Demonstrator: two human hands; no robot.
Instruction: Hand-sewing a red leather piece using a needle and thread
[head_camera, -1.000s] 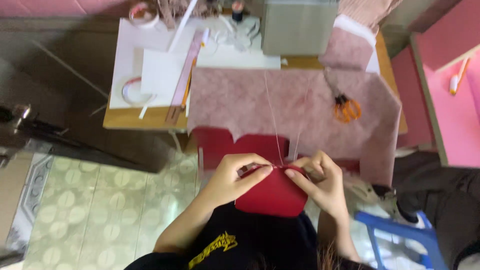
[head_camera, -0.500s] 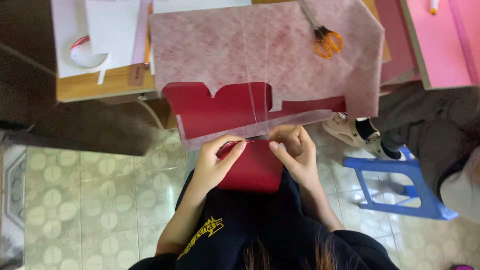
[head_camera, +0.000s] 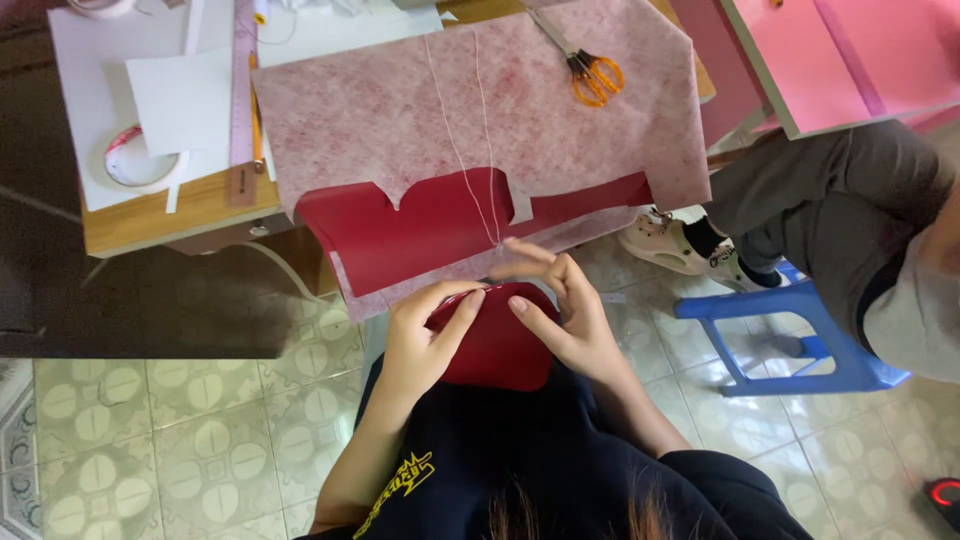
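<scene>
A roll of tape (head_camera: 135, 165) lies on the wooden table (head_camera: 190, 205) at far left. The left hand (head_camera: 425, 340) pinches the rounded red piece (head_camera: 497, 345) in the lap, below the hanging pink fabric (head_camera: 470, 110). The right hand (head_camera: 565, 320) grips its other edge, fingers half spread by a taut white thread (head_camera: 480, 150); orange scissors (head_camera: 590, 72) lie further right.

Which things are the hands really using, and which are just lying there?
In use:
left hand and right hand on the red piece
white thread
pink fabric

Lying about:
orange scissors
tape roll
white paper
blue stool
</scene>
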